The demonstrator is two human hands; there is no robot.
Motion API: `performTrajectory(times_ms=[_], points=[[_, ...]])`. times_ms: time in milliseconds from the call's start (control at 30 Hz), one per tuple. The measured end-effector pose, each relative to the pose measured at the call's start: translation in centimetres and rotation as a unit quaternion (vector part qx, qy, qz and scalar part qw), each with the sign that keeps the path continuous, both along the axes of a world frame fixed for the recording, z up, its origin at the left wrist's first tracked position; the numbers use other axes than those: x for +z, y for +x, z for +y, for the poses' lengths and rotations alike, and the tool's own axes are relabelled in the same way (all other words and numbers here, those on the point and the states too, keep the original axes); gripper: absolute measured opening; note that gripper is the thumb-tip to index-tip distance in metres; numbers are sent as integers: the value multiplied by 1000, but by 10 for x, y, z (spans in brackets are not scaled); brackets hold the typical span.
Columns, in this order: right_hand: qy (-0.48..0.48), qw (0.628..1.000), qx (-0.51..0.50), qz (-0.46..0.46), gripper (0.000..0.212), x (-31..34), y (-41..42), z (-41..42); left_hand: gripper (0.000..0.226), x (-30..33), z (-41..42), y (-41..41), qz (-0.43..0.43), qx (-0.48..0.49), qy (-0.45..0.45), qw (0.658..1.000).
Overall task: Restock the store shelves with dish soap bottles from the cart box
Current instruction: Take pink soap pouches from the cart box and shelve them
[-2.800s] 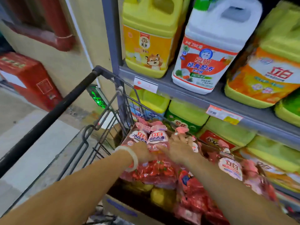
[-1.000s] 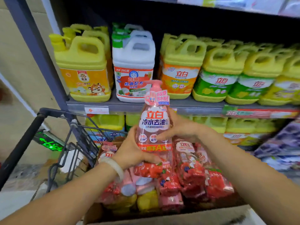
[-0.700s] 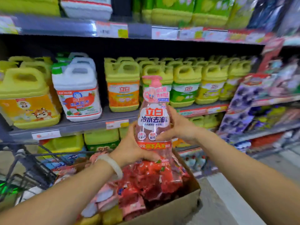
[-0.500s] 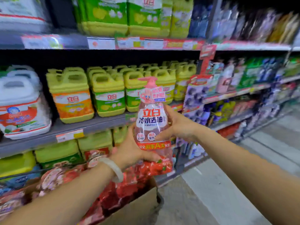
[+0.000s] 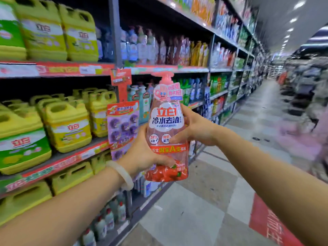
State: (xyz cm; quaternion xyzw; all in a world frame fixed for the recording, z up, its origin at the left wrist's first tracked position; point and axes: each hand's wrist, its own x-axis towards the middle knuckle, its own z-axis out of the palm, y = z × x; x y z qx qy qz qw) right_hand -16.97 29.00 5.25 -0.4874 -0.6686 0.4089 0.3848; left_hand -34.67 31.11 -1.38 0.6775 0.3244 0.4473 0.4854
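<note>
Here one pink pump bottle of dish soap (image 5: pixel 166 128) stands upright in mid-air before the store shelving, held between two hands. The left hand (image 5: pixel 143 153) grips its lower part, thumb curled across the front just above the red strawberry print, a pale bangle (image 5: pixel 122 174) on that wrist. The right hand (image 5: pixel 197 128) wraps the bottle's right side at mid-height, thumb pressing the front label. Left of the bottle, three shelf levels hold yellow-green handled jugs (image 5: pixel 68 125); about three show on the top level, four or five at the front of the middle one, the rest too blurred to count. One purple hanging display card (image 5: pixel 123 128) sits just behind the left hand, between it and the shelves. One grey upright post (image 5: pixel 115 31) splits the shelf bays. Beyond it, rows of smaller pump bottles (image 5: pixel 159 48) line the shelves, too smeared to count. The tiled aisle floor (image 5: pixel 213 201) runs away to the right, with a red floor marking (image 5: pixel 271 226) under the right forearm
</note>
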Motion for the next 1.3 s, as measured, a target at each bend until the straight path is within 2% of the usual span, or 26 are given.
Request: performTrajectory(times_ms=[200,333,567,700,800,900,1000,1133,1200,1300], points=[[30,999,-24,7,95,5,87,93,108,6,105,90,-10,-29,21,999],[36,998,-38,29,88,18,139,174,96,25,190,144,-2,-50,28,998],[36,995,-76,50,94,36,235,287,115,50,316,237,37,-85,58,994],[35,994,-94,48,95,50,289,349,110,66,381,291,55,-93,69,992],[50,994,-86,48,93,63,331,398,118,80,432,333,68,-71,91,991],[75,993,-86,36,88,82,377,454,108,101,480,376,63,-57,119,989],[93,993,-73,28,91,107,419,511,108,127,532,417,62,-41,138,988],[132,990,-38,31,78,147,464,585,111,161,604,466,54,-12,181,982],[153,988,-15,36,81,164,480,621,105,180,635,483,56,19,210,976],[190,981,1,44,89,183,504,674,107,206,683,501,75,42,254,963]])
